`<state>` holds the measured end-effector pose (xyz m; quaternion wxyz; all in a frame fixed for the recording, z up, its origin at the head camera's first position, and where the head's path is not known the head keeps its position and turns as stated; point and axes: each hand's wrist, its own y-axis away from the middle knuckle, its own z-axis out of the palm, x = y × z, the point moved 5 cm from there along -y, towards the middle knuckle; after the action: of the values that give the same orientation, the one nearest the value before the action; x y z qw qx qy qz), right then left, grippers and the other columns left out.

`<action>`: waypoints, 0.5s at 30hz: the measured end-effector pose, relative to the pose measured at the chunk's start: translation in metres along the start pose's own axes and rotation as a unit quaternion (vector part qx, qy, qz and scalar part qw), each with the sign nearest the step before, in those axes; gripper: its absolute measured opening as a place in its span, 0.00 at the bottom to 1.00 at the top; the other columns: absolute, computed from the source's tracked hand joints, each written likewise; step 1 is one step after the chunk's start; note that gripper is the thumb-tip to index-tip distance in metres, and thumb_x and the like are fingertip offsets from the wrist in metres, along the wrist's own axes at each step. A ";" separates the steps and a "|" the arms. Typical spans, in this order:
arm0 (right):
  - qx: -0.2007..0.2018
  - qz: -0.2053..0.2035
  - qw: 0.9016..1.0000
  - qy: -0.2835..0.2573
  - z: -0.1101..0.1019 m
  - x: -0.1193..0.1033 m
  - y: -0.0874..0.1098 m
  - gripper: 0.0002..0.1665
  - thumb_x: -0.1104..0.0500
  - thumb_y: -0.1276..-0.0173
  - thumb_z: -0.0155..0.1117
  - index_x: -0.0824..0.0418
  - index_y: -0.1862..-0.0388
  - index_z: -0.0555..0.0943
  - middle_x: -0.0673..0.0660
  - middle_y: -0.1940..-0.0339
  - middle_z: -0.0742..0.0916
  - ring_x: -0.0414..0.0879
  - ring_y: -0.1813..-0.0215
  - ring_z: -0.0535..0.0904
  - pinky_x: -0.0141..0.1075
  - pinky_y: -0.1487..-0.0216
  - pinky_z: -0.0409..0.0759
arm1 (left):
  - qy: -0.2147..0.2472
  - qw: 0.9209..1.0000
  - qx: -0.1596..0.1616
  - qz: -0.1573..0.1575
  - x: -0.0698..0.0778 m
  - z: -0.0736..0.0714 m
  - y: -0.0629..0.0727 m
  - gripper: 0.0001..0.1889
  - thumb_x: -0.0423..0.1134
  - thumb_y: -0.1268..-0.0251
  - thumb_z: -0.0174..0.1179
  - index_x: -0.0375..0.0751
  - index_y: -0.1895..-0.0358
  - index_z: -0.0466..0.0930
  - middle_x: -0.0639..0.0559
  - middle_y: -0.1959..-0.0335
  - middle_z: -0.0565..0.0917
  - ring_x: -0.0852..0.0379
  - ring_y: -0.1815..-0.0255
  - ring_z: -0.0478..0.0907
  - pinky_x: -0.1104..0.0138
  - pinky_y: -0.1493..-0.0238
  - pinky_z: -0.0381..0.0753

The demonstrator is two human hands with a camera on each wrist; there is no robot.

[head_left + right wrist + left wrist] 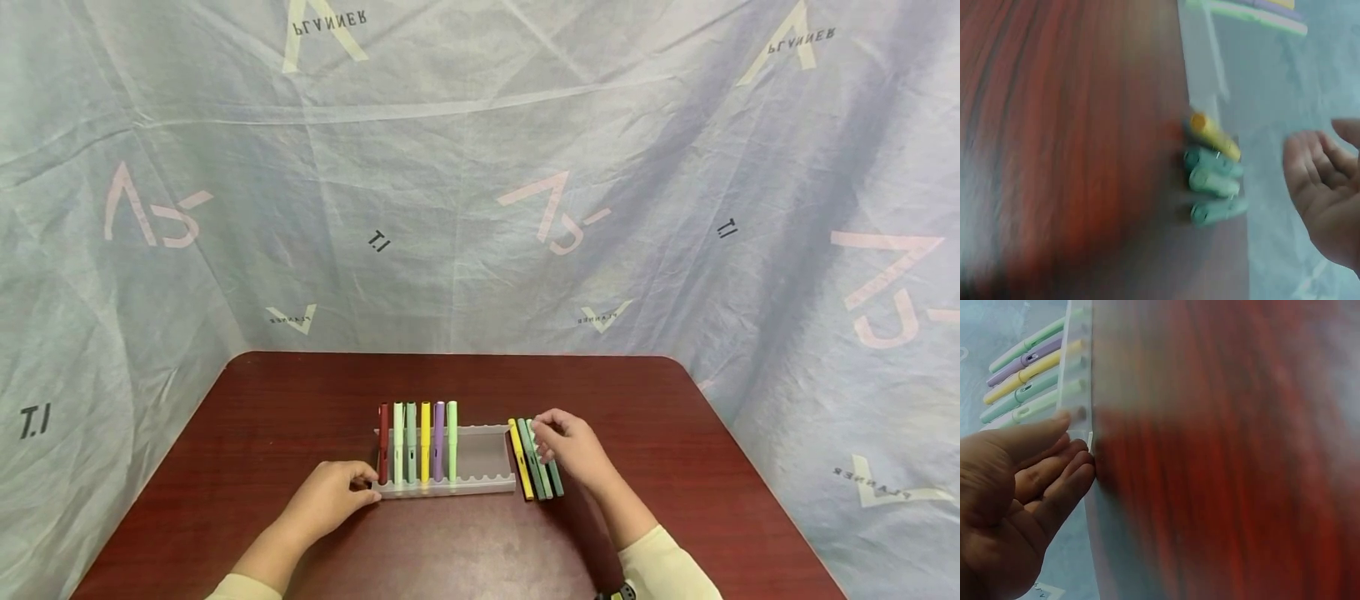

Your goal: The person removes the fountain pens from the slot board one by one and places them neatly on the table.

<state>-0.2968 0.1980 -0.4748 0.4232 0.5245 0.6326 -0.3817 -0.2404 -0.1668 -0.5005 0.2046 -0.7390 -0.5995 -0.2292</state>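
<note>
Left hand [330,500] pinches the near left corner of a clear plastic rack [482,457] on a dark red bench [450,550], its grip narrow, thumb and fingers meeting on the edge. Just beside that grip, from where I stand, lies a dark red pen [383,442], the first of six ranged side by side across the rack's notches; pale green [398,442], grey-green [411,442], yellow [426,442], purple [438,442] and light green [452,442] pens follow to the right. Right hand [573,450], its grip loose and unburdened with fingers softly bent, hovers over the far ends of four loose pens, close to them but apart. These lie on the bench just right of the rack: a yellow-bodied one [521,458] nearest it, three green ones [1213,212] beyond. Pale printed cloth [450,150] hangs behind the bench.
</note>
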 end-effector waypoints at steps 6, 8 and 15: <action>-0.110 -0.014 0.993 -0.027 0.037 -0.015 -0.001 0.18 0.57 0.28 0.62 0.73 0.53 0.78 0.71 0.64 0.84 0.60 0.65 0.83 0.49 0.59 0.85 | -0.015 1.000 0.003 0.010 0.000 0.001 0.001 0.08 0.41 0.46 0.73 0.54 0.62 0.86 0.62 0.66 0.86 0.65 0.65 0.82 0.64 0.61 0.81; -0.127 -0.012 0.991 -0.026 0.047 -0.017 -0.002 0.19 0.56 0.29 0.63 0.72 0.51 0.79 0.72 0.61 0.85 0.63 0.61 0.85 0.49 0.56 0.84 | -0.019 1.000 0.006 0.014 0.000 0.001 0.001 0.08 0.41 0.47 0.73 0.54 0.63 0.86 0.62 0.68 0.86 0.66 0.66 0.82 0.65 0.62 0.81; -0.153 -0.002 0.988 0.003 0.079 -0.017 -0.004 0.25 0.53 0.29 0.62 0.70 0.42 0.78 0.67 0.50 0.86 0.61 0.51 0.85 0.48 0.50 0.83 | -0.028 0.999 0.004 0.021 0.001 0.003 0.003 0.09 0.39 0.46 0.73 0.54 0.63 0.85 0.62 0.68 0.85 0.66 0.67 0.80 0.65 0.63 0.80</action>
<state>-0.2884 0.1184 -0.4867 0.4957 0.4538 0.6857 -0.2798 -0.2366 -0.1646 -0.5020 0.1954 -0.7566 -0.5906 -0.2011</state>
